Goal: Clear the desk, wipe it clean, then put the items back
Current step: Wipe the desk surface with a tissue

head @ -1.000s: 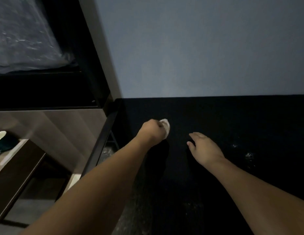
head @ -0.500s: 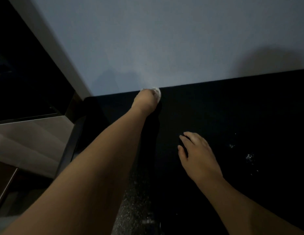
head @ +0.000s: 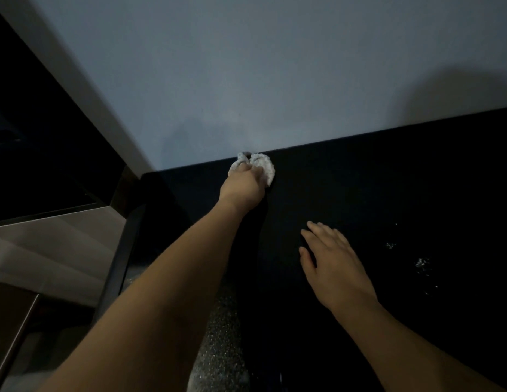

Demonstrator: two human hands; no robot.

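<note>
No readable text, label, brand, number or sign shows anywhere in the dim view.

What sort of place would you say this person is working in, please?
Probably a dim room at home or in an office: a black desk stands against a plain pale wall, with a dark shelving unit to its left. The left hand wipes with a white cloth.

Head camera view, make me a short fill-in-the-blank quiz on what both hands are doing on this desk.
1. The small white crumpled cloth is gripped by the ____ hand.
2. That cloth sits at the black desk's back edge, against the pale ____.
3. The right hand lies ____ on the desk.

Missing: left; wall; flat
</note>
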